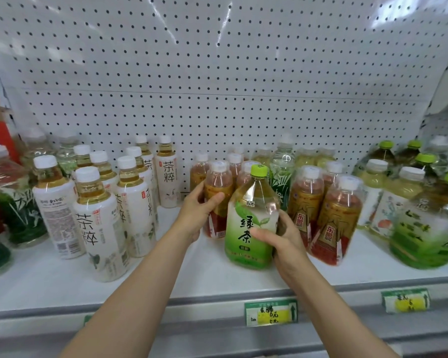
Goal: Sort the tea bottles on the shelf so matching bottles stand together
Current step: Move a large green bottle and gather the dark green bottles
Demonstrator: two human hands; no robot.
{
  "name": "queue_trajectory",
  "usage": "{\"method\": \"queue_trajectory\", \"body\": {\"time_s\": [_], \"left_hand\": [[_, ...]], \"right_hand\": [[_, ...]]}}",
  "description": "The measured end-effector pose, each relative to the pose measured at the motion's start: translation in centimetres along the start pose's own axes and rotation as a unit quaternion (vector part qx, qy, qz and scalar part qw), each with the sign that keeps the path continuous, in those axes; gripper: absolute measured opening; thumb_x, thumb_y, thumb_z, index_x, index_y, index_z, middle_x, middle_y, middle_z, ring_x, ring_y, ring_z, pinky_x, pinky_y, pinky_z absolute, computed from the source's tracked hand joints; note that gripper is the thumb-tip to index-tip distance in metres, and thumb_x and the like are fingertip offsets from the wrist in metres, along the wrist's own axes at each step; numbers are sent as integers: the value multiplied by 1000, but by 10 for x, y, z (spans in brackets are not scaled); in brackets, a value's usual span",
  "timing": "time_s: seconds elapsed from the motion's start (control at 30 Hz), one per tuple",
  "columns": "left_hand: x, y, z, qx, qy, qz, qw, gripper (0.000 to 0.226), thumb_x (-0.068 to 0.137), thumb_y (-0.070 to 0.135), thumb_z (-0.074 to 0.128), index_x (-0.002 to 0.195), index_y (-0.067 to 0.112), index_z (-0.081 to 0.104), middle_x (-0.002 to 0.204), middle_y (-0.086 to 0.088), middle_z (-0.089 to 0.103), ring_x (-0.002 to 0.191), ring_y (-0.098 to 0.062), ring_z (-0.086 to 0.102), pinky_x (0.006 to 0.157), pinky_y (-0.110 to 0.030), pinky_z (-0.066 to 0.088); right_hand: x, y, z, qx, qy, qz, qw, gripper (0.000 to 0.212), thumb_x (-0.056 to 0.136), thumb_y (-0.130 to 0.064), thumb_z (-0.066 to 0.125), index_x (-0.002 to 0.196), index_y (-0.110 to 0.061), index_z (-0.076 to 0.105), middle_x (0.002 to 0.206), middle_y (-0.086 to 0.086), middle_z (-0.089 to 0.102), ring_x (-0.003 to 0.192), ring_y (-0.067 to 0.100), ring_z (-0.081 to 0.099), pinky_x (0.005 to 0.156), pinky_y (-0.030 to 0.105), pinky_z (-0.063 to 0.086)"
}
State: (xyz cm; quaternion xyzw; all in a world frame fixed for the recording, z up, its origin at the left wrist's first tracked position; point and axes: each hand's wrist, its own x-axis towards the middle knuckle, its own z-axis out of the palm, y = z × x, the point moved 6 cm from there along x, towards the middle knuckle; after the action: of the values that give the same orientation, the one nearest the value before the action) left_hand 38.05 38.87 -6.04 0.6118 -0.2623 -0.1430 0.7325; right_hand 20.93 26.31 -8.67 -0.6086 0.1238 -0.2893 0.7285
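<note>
Right now the right hand (279, 237) grasps a green tea bottle (251, 220) with a lime-green cap, thumb across the front of its green label and fingers curled round its right side; the bottle stands upright near the middle of the shelf (192, 275), a little back from the front edge. Just beside it on the left, the left hand (201, 213) grips a reddish tea bottle (217, 200) with a white cap, thumb laid on its front and fingers wrapped behind. More reddish tea bottles (323, 210) with gold and red labels stand to the right of the green one, touching one another. Toward the left end of the shelf a cluster of white-labelled tea bottles (98, 223) holds pale amber liquid, and at the right end big green tea bottles (429, 226) with lime-green caps stand together. A white pegboard (217, 86) forms the back wall, and price tags (270, 312) sit on the front rail.
</note>
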Motion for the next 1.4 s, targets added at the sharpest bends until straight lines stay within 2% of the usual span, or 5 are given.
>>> {"method": "queue_trajectory", "body": {"time_s": [0.47,0.6,0.8,0.97,1.4], "left_hand": [[-38,19,3,74,174,84,978,60,86,45,74,139,25,54,120,5,64,108,-7,60,97,-31,51],[-75,21,49,55,-54,94,993,87,71,65,78,148,41,44,139,13,54,125,3,51,103,-25,44],[-74,2,57,90,-121,39,988,102,53,63,91,139,64,38,153,18,44,142,-17,43,115,-53,38],[-83,6,53,35,-45,27,998,81,53,32,96,118,48,52,127,13,63,114,-10,63,86,-27,53],[-101,14,-13,15,64,24,998,102,37,35,99,128,35,53,118,7,68,102,-10,68,78,-28,51]], "right_hand": [[-23,-6,-19,-63,20,-10,998,88,55,-20,95,133,-30,55,128,-6,69,118,12,66,99,35,53],[-38,-24,-19,-229,25,-34,972,77,72,-44,88,138,-34,50,136,-17,58,125,4,54,105,30,45],[-64,-68,-87,-307,379,-158,859,76,78,-37,83,142,-24,44,140,-2,49,135,16,39,114,43,36],[-29,-41,-127,-285,299,32,910,85,73,-35,88,145,-24,44,138,3,60,128,28,56,109,52,46],[-19,-16,-43,-329,110,10,938,81,65,-46,90,136,-25,57,123,-7,63,103,7,62,85,20,52]]}}
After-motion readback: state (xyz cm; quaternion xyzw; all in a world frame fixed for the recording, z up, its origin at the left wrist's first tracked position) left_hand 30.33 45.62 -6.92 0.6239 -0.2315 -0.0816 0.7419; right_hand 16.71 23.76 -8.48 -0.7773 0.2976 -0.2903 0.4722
